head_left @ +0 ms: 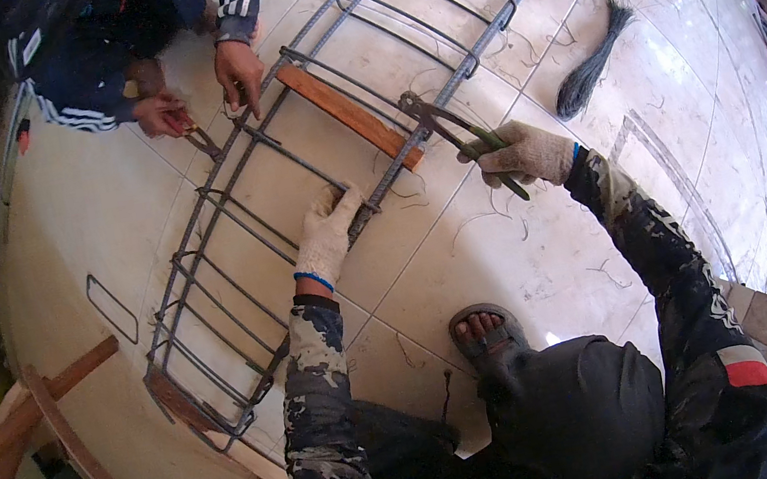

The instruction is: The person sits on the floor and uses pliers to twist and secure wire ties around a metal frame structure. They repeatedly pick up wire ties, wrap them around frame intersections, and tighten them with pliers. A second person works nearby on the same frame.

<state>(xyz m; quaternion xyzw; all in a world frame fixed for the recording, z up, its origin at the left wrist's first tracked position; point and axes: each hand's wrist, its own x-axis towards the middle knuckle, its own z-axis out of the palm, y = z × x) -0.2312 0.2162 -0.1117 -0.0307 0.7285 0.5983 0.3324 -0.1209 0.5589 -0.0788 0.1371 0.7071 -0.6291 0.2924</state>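
Note:
A long steel rebar cage [459, 73] runs diagonally over the tiled floor. My left hand [324, 237], in a pale knitted glove, is closed on a rebar stirrup [297, 160] at the cage's near side. My right hand [529, 154], gloved too, grips a pair of end-cutting pincers [439, 118] by its green handles. The pincers' jaws are just above the near long bar, beside the end of a wooden strip [348, 116] that lies across the cage. Whether any wire is in the jaws is too small to tell.
Across the cage, a co-worker's hands [240, 73] work at the far bar with another pair of pincers [204, 143]. A bundle of tie wire [593, 60] lies at right, among loose wire bits. A loose stirrup [113, 307] and curved wood [102, 469] are at left.

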